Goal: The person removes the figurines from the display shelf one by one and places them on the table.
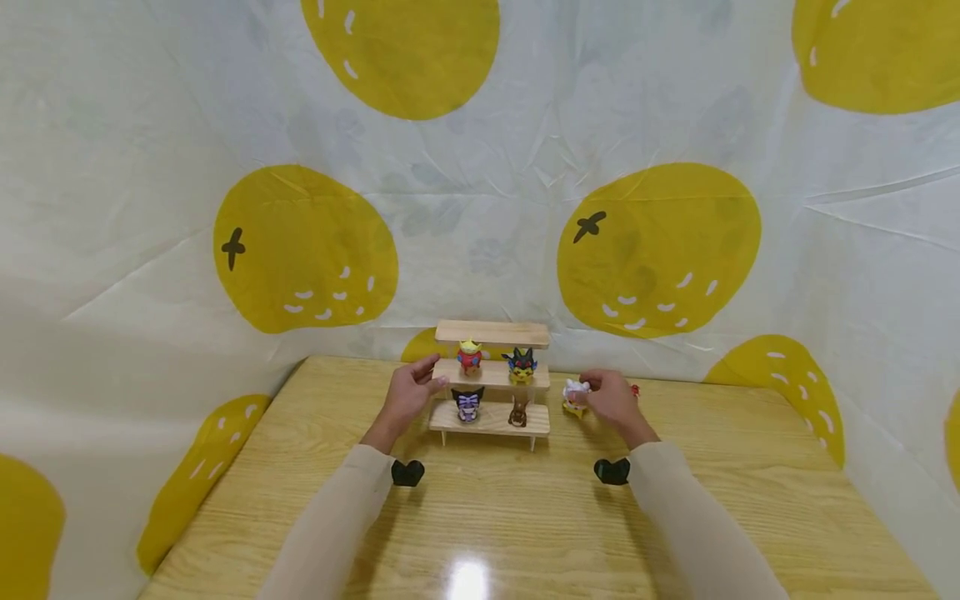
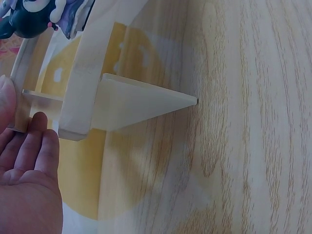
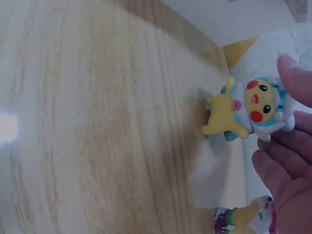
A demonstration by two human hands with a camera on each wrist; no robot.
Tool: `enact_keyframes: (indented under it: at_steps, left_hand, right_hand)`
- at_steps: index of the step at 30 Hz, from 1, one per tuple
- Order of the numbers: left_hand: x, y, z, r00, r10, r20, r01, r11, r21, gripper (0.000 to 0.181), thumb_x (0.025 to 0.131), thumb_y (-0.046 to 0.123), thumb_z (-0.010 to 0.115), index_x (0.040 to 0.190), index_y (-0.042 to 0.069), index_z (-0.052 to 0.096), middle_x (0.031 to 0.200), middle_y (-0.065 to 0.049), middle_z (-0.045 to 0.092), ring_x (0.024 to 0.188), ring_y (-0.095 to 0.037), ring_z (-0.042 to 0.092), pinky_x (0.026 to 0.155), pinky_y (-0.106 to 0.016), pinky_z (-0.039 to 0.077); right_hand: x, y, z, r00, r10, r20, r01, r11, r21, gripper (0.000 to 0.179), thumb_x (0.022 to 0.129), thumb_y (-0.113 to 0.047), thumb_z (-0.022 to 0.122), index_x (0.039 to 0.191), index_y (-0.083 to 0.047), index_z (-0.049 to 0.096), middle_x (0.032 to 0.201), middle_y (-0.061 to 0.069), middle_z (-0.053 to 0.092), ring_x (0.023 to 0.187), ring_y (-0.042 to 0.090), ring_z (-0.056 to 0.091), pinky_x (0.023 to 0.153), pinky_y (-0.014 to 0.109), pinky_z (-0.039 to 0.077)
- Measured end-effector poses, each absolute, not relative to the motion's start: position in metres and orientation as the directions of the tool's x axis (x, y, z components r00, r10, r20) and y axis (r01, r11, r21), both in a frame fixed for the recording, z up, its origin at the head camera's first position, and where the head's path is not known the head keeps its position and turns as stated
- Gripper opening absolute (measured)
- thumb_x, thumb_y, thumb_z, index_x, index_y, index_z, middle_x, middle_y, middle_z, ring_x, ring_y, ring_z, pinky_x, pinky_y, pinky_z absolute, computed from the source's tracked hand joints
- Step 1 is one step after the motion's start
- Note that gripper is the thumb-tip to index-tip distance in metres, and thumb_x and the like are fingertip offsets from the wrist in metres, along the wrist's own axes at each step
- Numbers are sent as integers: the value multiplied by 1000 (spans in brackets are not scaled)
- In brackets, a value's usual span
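Observation:
My left hand [image 1: 407,393] grips the left end of a three-tier wooden display shelf [image 1: 491,334], thumb on one side of the middle plank and fingers on the other in the left wrist view. To the shelf's right, my right hand [image 1: 615,402] holds a small yellow figurine [image 3: 222,114] with red cheeks and a white and blue hood, pinching it by the head. The middle tier carries a red figurine [image 1: 470,360] and a black and yellow one [image 1: 522,367]. On the lowest tier stand a purple and black figurine [image 1: 467,406] and a brown one [image 1: 518,413].
Another figurine [image 3: 245,217], with a white top and sprinkle-like marks, stands behind my right hand. The wooden table [image 1: 480,517] meets a fabric backdrop [image 1: 480,250] printed with yellow fruit, close behind the shelf. A dark device sits under each wrist.

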State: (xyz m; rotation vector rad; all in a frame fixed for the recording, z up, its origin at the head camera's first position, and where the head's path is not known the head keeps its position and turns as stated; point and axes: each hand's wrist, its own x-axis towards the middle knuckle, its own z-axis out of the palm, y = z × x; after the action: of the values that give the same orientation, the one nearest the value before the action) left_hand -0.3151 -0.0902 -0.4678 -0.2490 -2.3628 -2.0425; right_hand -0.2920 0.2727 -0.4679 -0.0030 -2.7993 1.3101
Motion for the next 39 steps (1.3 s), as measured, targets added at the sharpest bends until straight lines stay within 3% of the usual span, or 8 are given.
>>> enact_keyframes:
  at_steps: [9, 17, 24, 31, 39]
  left_hand:
    - [-317, -91, -470, -986, 122, 115, 132, 138, 982, 57, 101, 5, 66, 154, -4, 47, 160, -20, 48, 147, -39, 49, 117, -49, 47]
    - [-317, -91, -470, -987, 122, 109, 127, 150, 981, 58, 101, 4, 66, 154, -4, 46, 161, -18, 48, 148, -38, 47, 119, -48, 46]
    - [-317, -91, -472, -988, 111, 106, 123, 151, 981, 56, 101, 3, 66, 153, -4, 48, 160, -20, 49, 147, -40, 49, 117, -48, 48]
    - [-317, -92, -473, -987, 113, 114, 131, 159, 979, 57, 101, 3, 67, 153, -5, 47, 160, -20, 49, 148, -40, 47, 118, -49, 45]
    - [-318, -92, -470, -986, 117, 116, 134, 159, 978, 57, 101, 3, 66, 153, -6, 47, 160, -21, 48, 148, -40, 47, 119, -49, 45]
  right_hand:
    - [-292, 272, -468, -998, 13, 67, -43, 649, -760, 43, 97, -14, 71, 133, 9, 65, 128, 30, 69, 117, 41, 66, 93, 45, 59]
    - [-285, 272, -464, -994, 10, 108, -75, 661, -746, 51, 100, -15, 68, 143, 9, 56, 148, 31, 57, 138, 51, 53, 116, 62, 47]
    - [-274, 263, -450, -985, 54, 165, -100, 598, -795, 44, 101, -17, 70, 140, 2, 63, 144, 25, 63, 135, 44, 59, 112, 56, 52]
    - [-266, 248, -439, -987, 12, 160, -136, 468, -873, 41, 101, -14, 70, 138, 2, 65, 141, 24, 66, 134, 41, 62, 107, 51, 57]
    - [-266, 233, -431, -989, -34, 146, -148, 361, -921, 42, 100, -10, 70, 140, 4, 63, 144, 26, 62, 137, 40, 59, 105, 37, 59]
